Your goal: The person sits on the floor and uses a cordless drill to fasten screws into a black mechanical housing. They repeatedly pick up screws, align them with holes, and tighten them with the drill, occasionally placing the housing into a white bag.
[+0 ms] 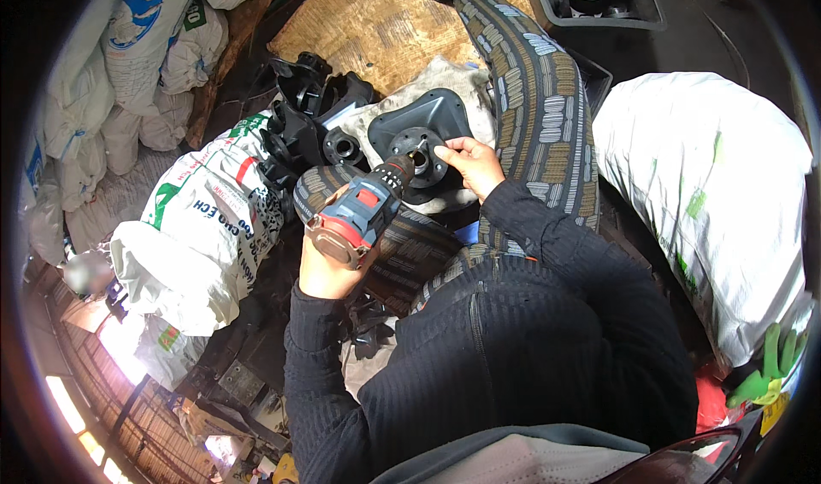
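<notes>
Dark-grey flange (412, 137), square plate's (445, 108) near edge | your left hand (329, 266) grips the drill (366, 206); right hand (475, 166) narrow, contents unclear | seemingly drill-work, calling for steady alignment

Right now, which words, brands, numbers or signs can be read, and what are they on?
I won't copy wording, but print shows here:
Nearer white sack at left: green and black lettering, a red bar.
Upper-left sack: rounded blue emblem.
Drill: pale marks near its front, too small to read.
Large sack at right: green marks, too blurred to read.
</notes>
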The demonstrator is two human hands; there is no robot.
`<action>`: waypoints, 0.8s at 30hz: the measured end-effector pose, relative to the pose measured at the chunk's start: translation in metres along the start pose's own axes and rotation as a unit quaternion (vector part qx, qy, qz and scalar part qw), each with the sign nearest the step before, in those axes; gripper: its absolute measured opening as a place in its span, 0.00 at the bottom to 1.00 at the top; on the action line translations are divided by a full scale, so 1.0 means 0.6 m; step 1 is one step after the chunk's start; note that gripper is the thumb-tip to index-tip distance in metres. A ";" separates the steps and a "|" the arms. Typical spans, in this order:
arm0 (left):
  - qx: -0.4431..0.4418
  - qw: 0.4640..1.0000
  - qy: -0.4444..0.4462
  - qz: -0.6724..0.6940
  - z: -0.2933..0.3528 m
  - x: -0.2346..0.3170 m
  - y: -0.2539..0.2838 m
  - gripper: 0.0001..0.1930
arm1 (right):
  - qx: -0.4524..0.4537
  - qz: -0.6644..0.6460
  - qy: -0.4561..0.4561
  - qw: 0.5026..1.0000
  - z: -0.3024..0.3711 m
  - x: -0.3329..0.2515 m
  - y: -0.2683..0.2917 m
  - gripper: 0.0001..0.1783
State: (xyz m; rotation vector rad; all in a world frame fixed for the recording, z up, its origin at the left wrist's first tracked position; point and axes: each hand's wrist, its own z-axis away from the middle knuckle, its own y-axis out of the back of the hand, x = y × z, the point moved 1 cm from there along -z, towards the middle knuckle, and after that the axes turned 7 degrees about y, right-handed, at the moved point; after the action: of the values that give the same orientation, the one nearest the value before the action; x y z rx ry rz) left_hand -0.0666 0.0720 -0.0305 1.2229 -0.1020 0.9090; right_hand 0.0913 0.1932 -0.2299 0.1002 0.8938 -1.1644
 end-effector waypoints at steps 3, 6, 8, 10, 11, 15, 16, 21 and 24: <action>-0.046 0.998 0.039 -0.014 -0.018 0.016 0.008 0.26 | -0.012 0.006 0.010 1.000 -0.004 0.010 -0.002 0.19; -0.050 0.994 -0.059 -0.078 -0.053 0.022 0.013 0.30 | -0.035 0.001 0.026 0.999 -0.009 0.019 0.001 0.15; -0.074 0.995 -0.005 -0.063 -0.072 0.044 0.025 0.29 | -0.037 -0.001 0.030 0.999 -0.011 0.018 -0.001 0.14; -0.129 0.986 0.092 -0.042 -0.083 0.060 0.036 0.28 | -0.053 -0.002 0.008 0.999 -0.008 0.010 -0.002 0.12; -0.136 0.985 0.059 -0.088 -0.094 0.069 0.040 0.27 | -0.057 -0.003 -0.002 0.998 -0.009 0.007 -0.001 0.12; -0.204 0.961 0.135 -0.131 -0.117 0.089 0.047 0.22 | -0.059 0.040 0.011 0.997 -0.016 0.012 0.000 0.11; -0.193 0.968 0.076 -0.139 -0.120 0.078 0.044 0.24 | -0.058 0.036 0.011 0.998 -0.018 0.015 0.001 0.11; -0.192 0.969 0.035 -0.152 -0.114 0.052 0.032 0.29 | -0.077 0.074 0.001 0.994 -0.019 0.022 -0.003 0.08; -0.177 0.973 -0.012 -0.148 -0.124 0.049 0.026 0.30 | -0.088 0.052 -0.011 0.995 -0.018 0.019 -0.001 0.08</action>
State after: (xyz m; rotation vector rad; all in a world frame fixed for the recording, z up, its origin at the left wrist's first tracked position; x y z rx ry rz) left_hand -0.0864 0.1513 -0.0316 0.8859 -0.0927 0.5849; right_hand 0.0864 0.1899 -0.2441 -0.0101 0.9579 -0.9841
